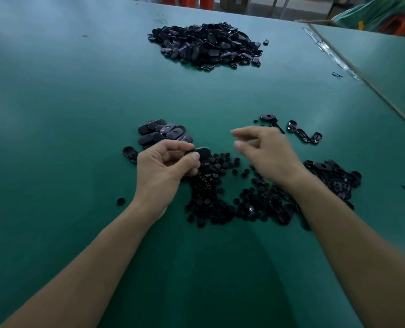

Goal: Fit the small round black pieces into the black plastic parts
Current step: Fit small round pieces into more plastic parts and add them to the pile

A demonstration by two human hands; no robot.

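The person's left hand (166,166) has its fingers and thumb curled round one oval black plastic part (201,152), pinching it at the near end. The far end pokes out over the heap of small round black pieces (211,195) spread on the green table mat (78,102). The right hand (267,152) hovers just beside it, a little blurred, with thumb and forefinger apart and loosely bent. I can make out nothing between them. From where I stand these parts look like light, stiff moulded shells with a glossy skin, so I would expect them to slip under a lazy grip. The sensible hold seems to be across the long edges, leaving the face free for the round piece to go in. The round pieces are tinier again and probably skitter off at a nudge (one lies alone on the mat by the left wrist). A fingertip pinch on the rim of a single piece, then a firm thumb press, is likely what seats it. Nothing here looks fragile, though a thin shell might flex if squeezed hard. A tidy cluster of oval black parts (163,134) lies just behind the left hand, and a few loose oval shells (303,134) are scattered beyond the right hand. A mixed dark heap (334,176) sits by the right forearm, and a big pile of black parts (206,43) waits well apart at the far side of the table.
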